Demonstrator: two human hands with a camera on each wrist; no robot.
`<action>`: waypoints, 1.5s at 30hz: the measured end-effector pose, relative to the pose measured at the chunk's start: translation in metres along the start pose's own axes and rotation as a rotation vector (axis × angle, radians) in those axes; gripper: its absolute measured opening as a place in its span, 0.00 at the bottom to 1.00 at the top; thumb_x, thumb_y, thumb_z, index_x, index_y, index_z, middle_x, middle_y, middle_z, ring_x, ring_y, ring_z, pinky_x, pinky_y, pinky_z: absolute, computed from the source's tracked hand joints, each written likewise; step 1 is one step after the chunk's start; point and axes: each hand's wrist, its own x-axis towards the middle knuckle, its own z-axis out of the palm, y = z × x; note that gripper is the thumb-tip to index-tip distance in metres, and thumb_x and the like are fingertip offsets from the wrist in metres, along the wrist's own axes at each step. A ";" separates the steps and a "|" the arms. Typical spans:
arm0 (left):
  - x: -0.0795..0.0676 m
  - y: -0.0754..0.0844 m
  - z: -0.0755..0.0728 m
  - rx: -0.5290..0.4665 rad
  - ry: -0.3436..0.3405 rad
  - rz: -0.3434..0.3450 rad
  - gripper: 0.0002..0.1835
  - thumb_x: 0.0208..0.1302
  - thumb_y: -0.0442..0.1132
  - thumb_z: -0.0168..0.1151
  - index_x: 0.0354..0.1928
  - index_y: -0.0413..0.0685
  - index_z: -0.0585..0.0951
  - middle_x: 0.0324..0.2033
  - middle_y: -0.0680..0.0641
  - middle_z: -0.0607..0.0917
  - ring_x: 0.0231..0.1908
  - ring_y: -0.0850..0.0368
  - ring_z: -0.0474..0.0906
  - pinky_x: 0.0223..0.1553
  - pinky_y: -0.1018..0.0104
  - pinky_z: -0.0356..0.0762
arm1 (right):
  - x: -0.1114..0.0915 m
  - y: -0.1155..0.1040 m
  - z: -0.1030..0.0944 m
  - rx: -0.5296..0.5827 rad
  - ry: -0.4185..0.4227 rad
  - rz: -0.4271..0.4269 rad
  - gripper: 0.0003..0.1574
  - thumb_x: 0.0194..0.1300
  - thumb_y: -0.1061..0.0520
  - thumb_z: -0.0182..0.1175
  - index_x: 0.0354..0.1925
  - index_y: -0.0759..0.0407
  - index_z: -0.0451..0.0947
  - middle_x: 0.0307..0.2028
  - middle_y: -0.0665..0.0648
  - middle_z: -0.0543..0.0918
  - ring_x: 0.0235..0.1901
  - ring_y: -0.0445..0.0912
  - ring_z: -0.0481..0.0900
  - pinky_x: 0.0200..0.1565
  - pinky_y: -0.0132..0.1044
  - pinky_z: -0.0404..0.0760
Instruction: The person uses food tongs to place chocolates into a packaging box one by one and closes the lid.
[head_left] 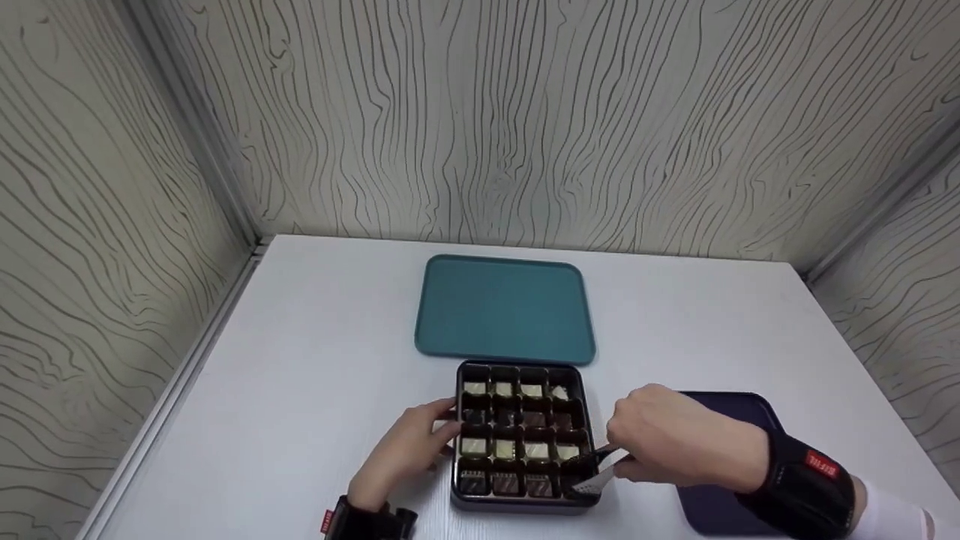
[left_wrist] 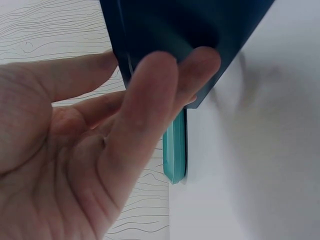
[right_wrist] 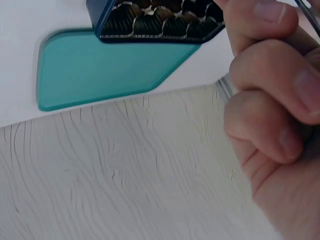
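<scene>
A dark box divided into small compartments stands near the table's front. Its rows hold pale chocolates and dark brown chocolates. My left hand rests against the box's left side, thumb near the rim; in the left wrist view its extended fingers lie along the outer wall. From the right, my right hand grips metal tongs. Their tips reach into the front right compartment, overlapping what lies there. In the right wrist view my right fingers are curled, and only a bit of the tongs shows.
Behind the box lies a teal tray flat on the white table. A navy tray sits at the right, partly beneath my right forearm. Wood-patterned panels wall in the table at the back and sides.
</scene>
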 end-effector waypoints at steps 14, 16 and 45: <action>0.002 0.000 -0.002 -0.036 -0.007 -0.014 0.28 0.78 0.40 0.58 0.73 0.31 0.71 0.60 0.31 0.85 0.36 0.51 0.89 0.35 0.59 0.87 | -0.051 0.072 0.061 0.313 0.190 0.576 0.15 0.68 0.46 0.71 0.26 0.42 0.77 0.18 0.37 0.64 0.21 0.32 0.60 0.26 0.29 0.59; 0.002 0.000 -0.003 -0.012 0.000 -0.003 0.28 0.78 0.40 0.58 0.73 0.31 0.71 0.60 0.31 0.86 0.37 0.50 0.89 0.43 0.53 0.88 | -0.053 0.076 0.081 0.298 0.204 0.706 0.17 0.69 0.47 0.70 0.25 0.47 0.77 0.18 0.42 0.66 0.21 0.37 0.62 0.25 0.32 0.59; 0.003 -0.003 0.001 0.024 0.037 0.002 0.27 0.77 0.41 0.59 0.70 0.30 0.73 0.62 0.30 0.84 0.65 0.31 0.80 0.68 0.32 0.74 | 0.019 0.105 0.174 0.453 0.117 1.002 0.28 0.69 0.48 0.66 0.16 0.59 0.72 0.14 0.56 0.78 0.15 0.48 0.75 0.19 0.39 0.72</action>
